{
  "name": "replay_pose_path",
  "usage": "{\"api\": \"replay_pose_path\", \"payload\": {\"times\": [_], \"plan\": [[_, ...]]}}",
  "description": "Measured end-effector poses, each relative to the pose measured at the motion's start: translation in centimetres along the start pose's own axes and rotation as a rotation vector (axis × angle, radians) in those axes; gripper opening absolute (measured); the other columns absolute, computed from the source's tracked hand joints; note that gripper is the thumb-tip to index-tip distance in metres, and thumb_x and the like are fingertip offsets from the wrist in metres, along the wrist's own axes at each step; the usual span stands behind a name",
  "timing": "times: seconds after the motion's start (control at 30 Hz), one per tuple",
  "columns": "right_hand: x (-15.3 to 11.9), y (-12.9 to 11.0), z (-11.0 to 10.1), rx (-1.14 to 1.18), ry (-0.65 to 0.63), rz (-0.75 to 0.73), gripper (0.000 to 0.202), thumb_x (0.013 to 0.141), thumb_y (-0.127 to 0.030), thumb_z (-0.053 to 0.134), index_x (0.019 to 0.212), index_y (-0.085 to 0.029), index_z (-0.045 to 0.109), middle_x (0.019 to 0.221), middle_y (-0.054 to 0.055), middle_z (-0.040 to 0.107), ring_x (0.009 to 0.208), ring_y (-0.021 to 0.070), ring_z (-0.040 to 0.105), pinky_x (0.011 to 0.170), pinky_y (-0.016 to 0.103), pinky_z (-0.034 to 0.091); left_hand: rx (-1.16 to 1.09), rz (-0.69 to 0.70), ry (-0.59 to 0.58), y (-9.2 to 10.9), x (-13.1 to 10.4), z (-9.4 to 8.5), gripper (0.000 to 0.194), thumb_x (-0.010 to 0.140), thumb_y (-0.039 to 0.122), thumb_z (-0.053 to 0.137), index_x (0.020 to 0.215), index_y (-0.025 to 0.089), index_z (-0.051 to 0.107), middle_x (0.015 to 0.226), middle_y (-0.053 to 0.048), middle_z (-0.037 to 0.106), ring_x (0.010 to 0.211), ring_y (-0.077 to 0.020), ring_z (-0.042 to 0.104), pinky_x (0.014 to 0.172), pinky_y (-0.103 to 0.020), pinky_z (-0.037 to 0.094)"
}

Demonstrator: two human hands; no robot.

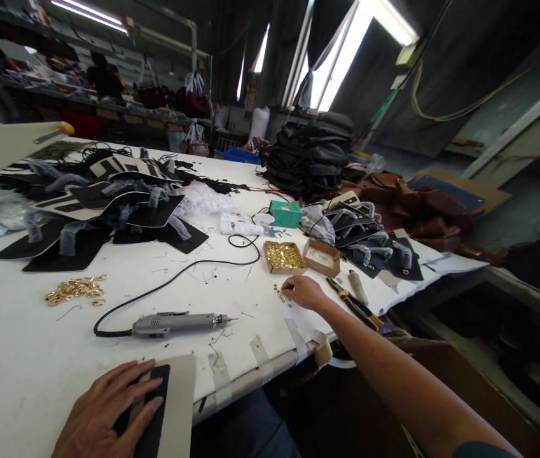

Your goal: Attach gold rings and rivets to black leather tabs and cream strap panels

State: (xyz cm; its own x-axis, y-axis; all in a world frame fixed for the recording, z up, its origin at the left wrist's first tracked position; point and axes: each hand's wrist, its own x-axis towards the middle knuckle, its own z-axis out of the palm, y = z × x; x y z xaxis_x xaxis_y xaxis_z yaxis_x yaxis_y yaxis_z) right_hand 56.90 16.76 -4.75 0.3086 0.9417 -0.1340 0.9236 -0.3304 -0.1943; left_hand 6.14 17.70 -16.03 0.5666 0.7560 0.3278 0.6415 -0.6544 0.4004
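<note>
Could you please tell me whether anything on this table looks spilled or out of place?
A few gold bits lie loose by the right hand, outside the box of similar ones, though perhaps deliberately. Thread-like scraps also litter the table around the screwdriver, looking untidy.

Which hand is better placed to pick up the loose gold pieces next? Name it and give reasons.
The right hand, most likely: its fingertips are right by the loose gold pieces. The left hand is farther away and lies over the panel.

Stacked black bags (308, 152) stand beside piled brown bags (394, 197), near a bright window (346, 51).
</note>
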Motion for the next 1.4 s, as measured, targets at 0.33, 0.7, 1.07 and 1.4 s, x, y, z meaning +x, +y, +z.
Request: {"api": "replay_pose_path", "payload": {"times": [0.33,0.7,1.07,1.4], "plan": [[-0.9,0.0,0.3,-0.042,-0.002,-0.007,0.018,0.090,-0.031,0.066,0.100,-0.029,0.081,0.103,-0.001,0.080,0.092,0.0178,0.069,0.071,0.025,0.043,0.006,-0.024,-0.005,0.3,-0.1,0.0,0.046,0.091,0.071,0.059,0.116,0.038,0.080,0.139,-0.001,0.072,0.136,-0.0339,0.058,0.113,-0.056,0.050],[-0.6,-0.3,-0.5,-0.152,-0.087,-0.001,0.021,0.093,-0.025,0.059,0.097,-0.023,0.079,0.103,0.005,0.079,0.089,0.0190,0.066,0.067,0.027,0.036,0.016,-0.007,-0.007,-0.1,-0.2,0.2,0.034,0.094,0.061,0.061,0.117,0.042,0.077,0.141,0.001,0.070,0.139,-0.0335,0.055,0.111,-0.057,0.051],[-0.4,-1.9,-0.2,-0.144,-0.060,0.062,0.018,0.089,-0.035,0.066,0.092,-0.027,0.082,0.096,0.001,0.080,0.086,0.0174,0.068,0.064,0.025,0.035,-0.006,-0.001,0.012,0.2,-0.1,0.2,0.033,0.093,0.058,0.063,0.118,0.041,0.076,0.141,0.001,0.070,0.139,-0.0321,0.055,0.114,-0.058,0.050],[0.7,-1.9,-0.5,-0.234,0.064,0.058,0.026,0.094,-0.029,0.055,0.093,-0.022,0.081,0.102,0.006,0.080,0.090,0.0206,0.068,0.065,0.028,0.035,-0.024,-0.017,-0.005,0.5,0.0,0.0,0.035,0.093,0.060,0.064,0.117,0.039,0.077,0.142,0.000,0.070,0.140,-0.0336,0.053,0.114,-0.060,0.049]]}}
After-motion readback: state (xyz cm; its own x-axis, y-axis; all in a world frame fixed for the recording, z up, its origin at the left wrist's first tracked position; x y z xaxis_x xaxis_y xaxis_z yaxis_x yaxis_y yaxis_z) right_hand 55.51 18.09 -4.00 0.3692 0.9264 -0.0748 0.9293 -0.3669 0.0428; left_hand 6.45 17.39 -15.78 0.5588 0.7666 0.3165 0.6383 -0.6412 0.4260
